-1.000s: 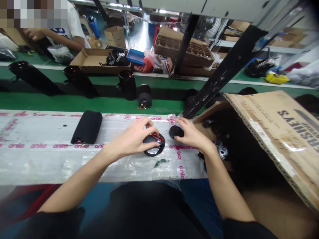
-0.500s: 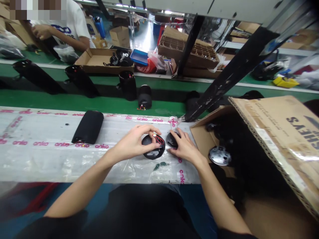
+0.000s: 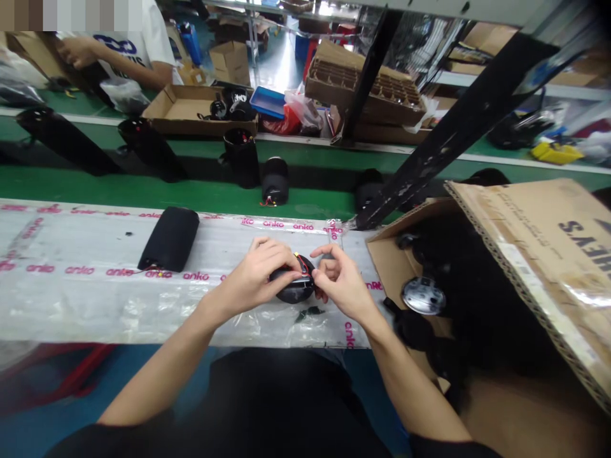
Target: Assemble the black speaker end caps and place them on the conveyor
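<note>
On the plastic-covered bench, a round black part (image 3: 294, 293) with thin red wires and a small pale connector lies under my hands. My left hand (image 3: 267, 270) is closed on it from the left, thumb and fingertips over its top near the wires. From the right, my right hand (image 3: 341, 280) meets the part's edge with its thumb, the index finger arched above and the other fingers curled; its exact grip is partly hidden. Further left lies a black fabric-covered cylinder (image 3: 169, 238), with thin wires at its near end.
At right, an open cardboard box (image 3: 534, 216) holds dark parts and a shiny round piece (image 3: 423, 296). Several black cylinders, one here (image 3: 241, 158), stand on the green surface behind the bench. A slanted black post (image 3: 449, 133) rises behind the box. Across, a person (image 3: 128, 57) sits at back left.
My right hand has moved left from a second round black part to the one in my left hand. That second part no longer shows on the bench. The view has shifted slightly.
</note>
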The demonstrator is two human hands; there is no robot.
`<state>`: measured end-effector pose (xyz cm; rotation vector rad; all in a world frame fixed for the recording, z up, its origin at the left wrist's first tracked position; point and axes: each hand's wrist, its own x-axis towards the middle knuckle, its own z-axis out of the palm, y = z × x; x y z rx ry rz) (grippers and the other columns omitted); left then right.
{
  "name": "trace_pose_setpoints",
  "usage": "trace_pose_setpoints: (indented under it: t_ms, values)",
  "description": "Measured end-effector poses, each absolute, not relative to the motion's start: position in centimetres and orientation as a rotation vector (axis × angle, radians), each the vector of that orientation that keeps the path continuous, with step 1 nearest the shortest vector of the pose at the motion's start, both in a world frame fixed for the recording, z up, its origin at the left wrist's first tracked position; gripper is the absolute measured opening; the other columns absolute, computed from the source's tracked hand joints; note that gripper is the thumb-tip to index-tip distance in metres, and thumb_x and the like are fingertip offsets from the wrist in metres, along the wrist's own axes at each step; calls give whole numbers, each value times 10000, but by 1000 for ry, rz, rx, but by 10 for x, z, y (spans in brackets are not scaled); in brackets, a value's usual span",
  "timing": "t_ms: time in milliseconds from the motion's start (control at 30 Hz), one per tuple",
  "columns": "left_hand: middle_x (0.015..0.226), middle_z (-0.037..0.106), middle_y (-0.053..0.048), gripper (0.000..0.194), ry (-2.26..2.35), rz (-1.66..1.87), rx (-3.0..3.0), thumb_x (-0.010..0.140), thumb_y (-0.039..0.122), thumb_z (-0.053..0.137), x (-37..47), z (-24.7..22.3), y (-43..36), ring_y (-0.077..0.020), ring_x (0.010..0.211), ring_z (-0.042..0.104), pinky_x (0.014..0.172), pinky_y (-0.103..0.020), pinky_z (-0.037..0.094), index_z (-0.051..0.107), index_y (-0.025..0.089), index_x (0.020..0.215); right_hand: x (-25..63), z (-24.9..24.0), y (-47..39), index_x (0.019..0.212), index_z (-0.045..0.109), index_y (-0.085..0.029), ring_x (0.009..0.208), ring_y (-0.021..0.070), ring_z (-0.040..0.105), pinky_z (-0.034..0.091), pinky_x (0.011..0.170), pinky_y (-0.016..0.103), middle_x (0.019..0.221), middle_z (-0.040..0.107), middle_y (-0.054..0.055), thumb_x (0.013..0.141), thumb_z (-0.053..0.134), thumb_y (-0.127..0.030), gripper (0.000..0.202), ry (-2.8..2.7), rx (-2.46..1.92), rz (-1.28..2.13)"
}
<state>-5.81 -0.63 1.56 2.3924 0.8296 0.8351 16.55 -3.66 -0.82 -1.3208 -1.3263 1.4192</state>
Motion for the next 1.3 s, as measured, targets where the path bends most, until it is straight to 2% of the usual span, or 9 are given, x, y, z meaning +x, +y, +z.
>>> trace_pose_setpoints:
  t_ms: [167, 267, 367, 467, 633, 833, 1000, 1200, 1300]
  values:
    - [1120, 753, -66, 156, 1112, 1267, 2447, 1011, 256, 740, -55, 5, -19, -247, 1092, 686, 997, -420, 435, 650, 231, 1136, 167, 10, -28, 1009, 550, -269, 397, 147, 622, 520, 408, 233, 524, 555, -145, 795, 657, -213, 245, -1460, -1469, 1467]
    - [898, 696, -23, 229, 1423, 1564, 2275, 941, 275, 822, -52, 4, -38, -239, 923, 640, 904, -408, 407, 598, 230, 956, 165, 18, -27, 942, 495, -276, 395, 159, 650, 505, 416, 227, 498, 525, -152, 803, 645, -213, 214, -1550, -1540, 1392]
    - [753, 691, 18, 254, 1420, 1394, 2342, 987, 273, 770, -47, 3, -55, -236, 872, 615, 926, -436, 334, 577, 234, 827, 161, 20, -29, 934, 474, -277, 398, 153, 646, 480, 445, 222, 492, 529, -150, 825, 634, -214, 204, -1628, -1578, 1308]
    - [933, 807, -6, 103, 1455, 1184, 2341, 1026, 318, 728, -36, 2, -58, -291, 1056, 651, 1013, -484, 300, 667, 246, 984, 158, 21, -33, 947, 466, -279, 420, 153, 642, 446, 476, 225, 499, 549, -139, 868, 636, -249, 190, -1665, -1603, 1229]
    - [1016, 835, -15, 184, 1537, 1122, 2186, 965, 357, 804, -12, 8, -42, -296, 1076, 700, 1074, -513, 296, 672, 232, 993, 154, 28, -38, 917, 455, -276, 473, 169, 666, 418, 526, 241, 530, 606, -97, 911, 579, -218, 137, -1773, -1640, 1089]
    - [929, 819, 40, 157, 1425, 1232, 1944, 892, 192, 846, -3, 12, -36, -228, 959, 751, 1062, -484, 373, 700, 242, 917, 154, 30, -42, 876, 397, -282, 518, 180, 685, 419, 535, 254, 577, 602, -81, 960, 563, -233, 193, -1796, -1628, 1060]
    - [967, 824, 13, 87, 1322, 1320, 1738, 920, 233, 835, -14, -5, -39, -220, 978, 771, 1039, -434, 486, 761, 259, 958, 159, 22, -45, 1017, 511, -272, 512, 171, 696, 496, 550, 263, 598, 617, -88, 1013, 544, -301, 44, -1676, -1565, 1228]
    - [999, 826, -21, 81, 1256, 1349, 1597, 947, 311, 827, -15, -17, -41, -223, 994, 788, 949, -379, 598, 790, 264, 1002, 177, 28, -47, 1218, 623, -228, 615, 184, 720, 617, 622, 319, 709, 696, -29, 1033, 496, -334, 249, -1513, -1374, 1533]
    - [997, 816, -27, 71, 1211, 1369, 1641, 965, 295, 804, -14, -17, -41, -211, 1002, 789, 938, -357, 622, 782, 251, 1016, 201, 24, -43, 1328, 653, -231, 797, 217, 770, 664, 815, 408, 873, 753, 27, 1018, 472, -292, 364, -1639, -1455, 1372]
